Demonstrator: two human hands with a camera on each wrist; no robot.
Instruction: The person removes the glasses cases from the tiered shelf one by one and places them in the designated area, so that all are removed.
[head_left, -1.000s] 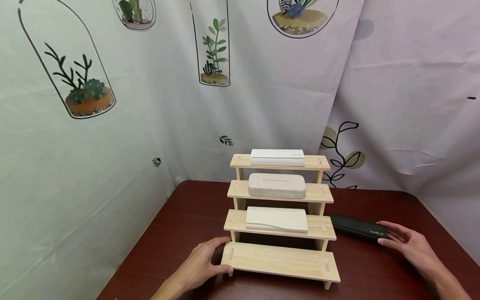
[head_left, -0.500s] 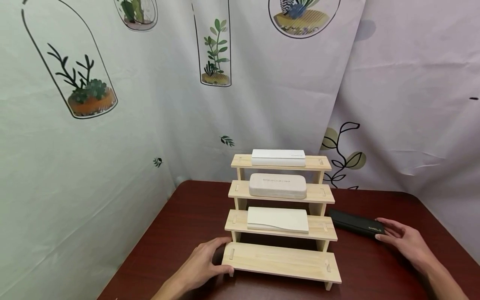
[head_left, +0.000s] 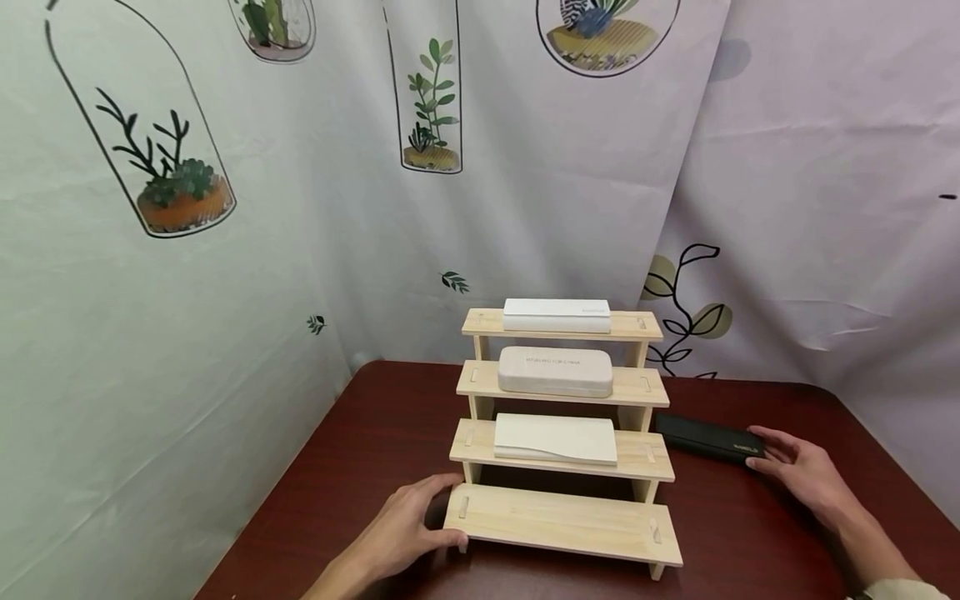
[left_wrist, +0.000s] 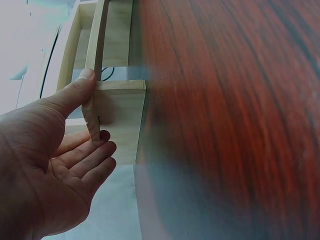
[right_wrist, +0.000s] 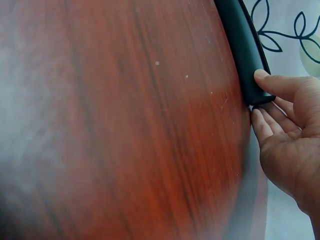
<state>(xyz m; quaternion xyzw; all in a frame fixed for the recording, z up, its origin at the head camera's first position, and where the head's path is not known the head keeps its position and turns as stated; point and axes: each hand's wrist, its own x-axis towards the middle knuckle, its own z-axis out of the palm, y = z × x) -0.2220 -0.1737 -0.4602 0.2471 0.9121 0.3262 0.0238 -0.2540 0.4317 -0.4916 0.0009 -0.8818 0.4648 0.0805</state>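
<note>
My left hand (head_left: pixel 405 529) grips the left end of the lowest step of a four-tier wooden display stand (head_left: pixel 562 521). In the left wrist view its thumb lies on the step's front edge, with fingers (left_wrist: pixel 97 172) around the end. My right hand (head_left: pixel 806 475) pinches the right end of a long black glasses case (head_left: pixel 705 437), with the thumb on one side in the right wrist view. The far end of this case is close beside the stand. White cases rest on the upper steps: a flat one (head_left: pixel 555 437), a rounded one (head_left: pixel 555 371) and a slim one (head_left: pixel 555 315).
The stand is on a dark red wooden table (head_left: pixel 315 492). Behind and to the left hangs a pale curtain (head_left: pixel 247 292) printed with plants. The table's rounded back corners lie near that cloth.
The black glasses case has shifted left and a little farther back with my right hand, toward the stand. My left hand and the stand have stayed in place.
</note>
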